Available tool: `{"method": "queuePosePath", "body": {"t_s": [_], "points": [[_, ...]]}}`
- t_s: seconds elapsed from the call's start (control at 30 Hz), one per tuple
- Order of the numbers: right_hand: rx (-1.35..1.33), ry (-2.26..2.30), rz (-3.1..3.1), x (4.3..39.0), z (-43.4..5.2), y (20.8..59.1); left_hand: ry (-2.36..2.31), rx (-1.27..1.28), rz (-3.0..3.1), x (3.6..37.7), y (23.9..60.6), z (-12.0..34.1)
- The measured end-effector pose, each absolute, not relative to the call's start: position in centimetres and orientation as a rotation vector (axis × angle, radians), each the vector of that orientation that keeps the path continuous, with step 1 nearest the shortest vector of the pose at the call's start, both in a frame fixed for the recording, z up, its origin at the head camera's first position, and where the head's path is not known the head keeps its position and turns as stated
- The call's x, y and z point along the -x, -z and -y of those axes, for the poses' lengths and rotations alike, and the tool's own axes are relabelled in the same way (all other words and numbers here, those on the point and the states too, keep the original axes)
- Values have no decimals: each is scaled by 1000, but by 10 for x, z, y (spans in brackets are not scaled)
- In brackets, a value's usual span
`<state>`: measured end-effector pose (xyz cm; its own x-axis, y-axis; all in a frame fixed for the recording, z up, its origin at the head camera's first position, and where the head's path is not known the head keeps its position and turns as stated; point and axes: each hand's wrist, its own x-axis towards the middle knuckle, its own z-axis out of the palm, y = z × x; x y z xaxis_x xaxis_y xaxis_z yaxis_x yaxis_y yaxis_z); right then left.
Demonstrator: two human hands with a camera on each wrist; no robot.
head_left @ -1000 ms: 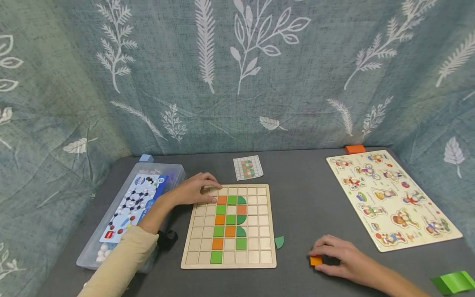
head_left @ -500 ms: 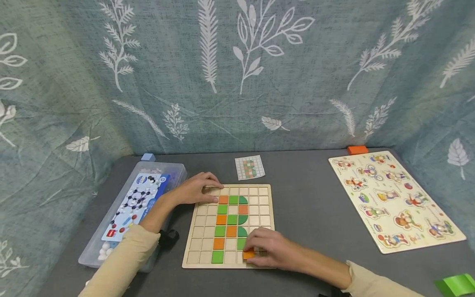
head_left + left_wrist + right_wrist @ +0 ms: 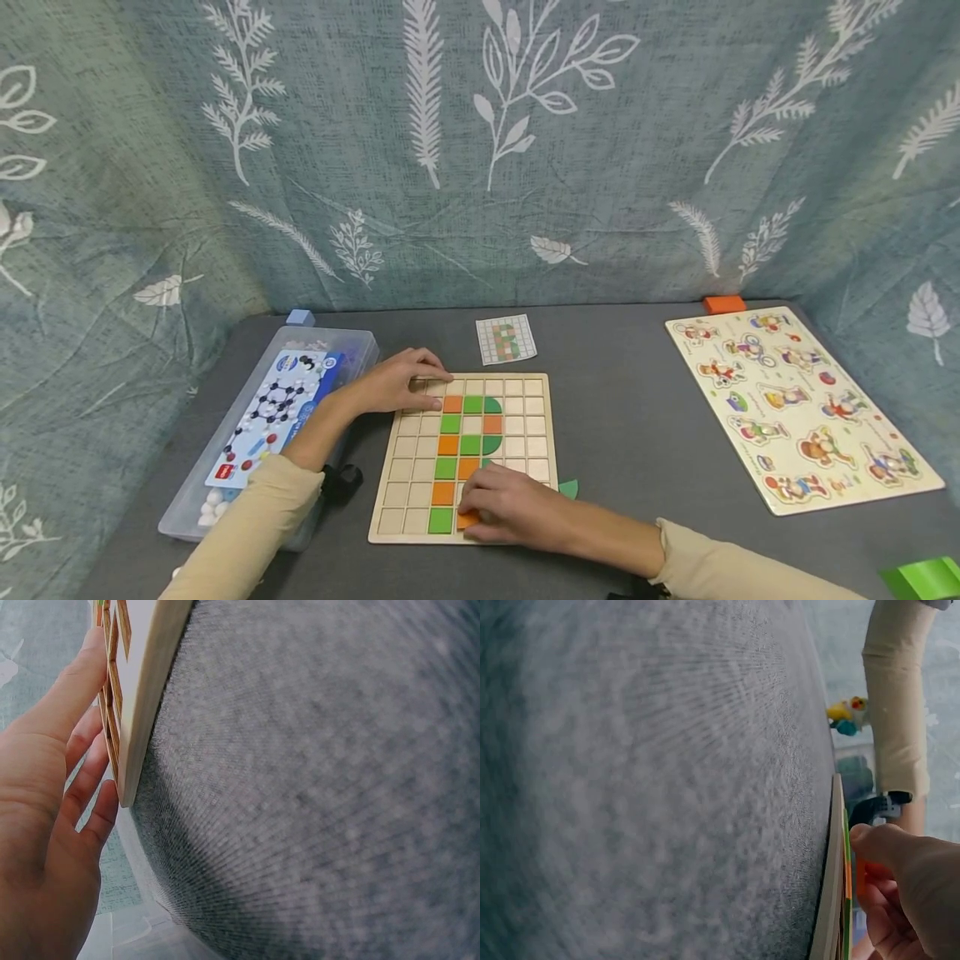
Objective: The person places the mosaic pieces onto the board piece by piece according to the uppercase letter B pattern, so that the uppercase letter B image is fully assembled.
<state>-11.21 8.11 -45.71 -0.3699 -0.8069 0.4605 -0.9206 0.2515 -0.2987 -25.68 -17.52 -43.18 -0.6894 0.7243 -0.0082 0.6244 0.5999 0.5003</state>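
Observation:
The wooden grid board (image 3: 528, 521) lies flat, with several green and orange square tiles and dark green quarter-round tiles in its cells. My left hand (image 3: 396, 382) rests at the board's upper left corner, fingers loosely extended. In the left wrist view, its thumb and fingers touch the board's edge (image 3: 142, 727). My right hand (image 3: 517, 507) pinches an orange square tile (image 3: 468, 519) over the bottom row, beside a green square tile (image 3: 440, 521). The right wrist view shows this tile (image 3: 860, 879) between thumb and fingers. The right hand hides part of the board's lower right.
A green quarter-round tile (image 3: 569, 488) lies just right of the board. Behind stands a printed pattern card (image 3: 506, 340). At left is a plastic box (image 3: 360, 346) with a molecule-set card; at right, a picture puzzle board (image 3: 795, 408), an orange block (image 3: 724, 305) and a green block (image 3: 922, 578).
My right hand has carried the orange square tile from the table at right onto the board, then further left along the bottom row. My left hand stays in place.

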Motion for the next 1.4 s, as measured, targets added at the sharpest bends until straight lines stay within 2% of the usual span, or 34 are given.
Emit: {"method": "queuePosePath", "body": {"t_s": [1.2, 1.4], "points": [[-1642, -683, 2360, 110, -76, 457, -699, -1129, -2629, 258, 430, 174], [-1578, -683, 2338, 106, -96, 455, -697, -1130, -2623, 258, 431, 173]]}}
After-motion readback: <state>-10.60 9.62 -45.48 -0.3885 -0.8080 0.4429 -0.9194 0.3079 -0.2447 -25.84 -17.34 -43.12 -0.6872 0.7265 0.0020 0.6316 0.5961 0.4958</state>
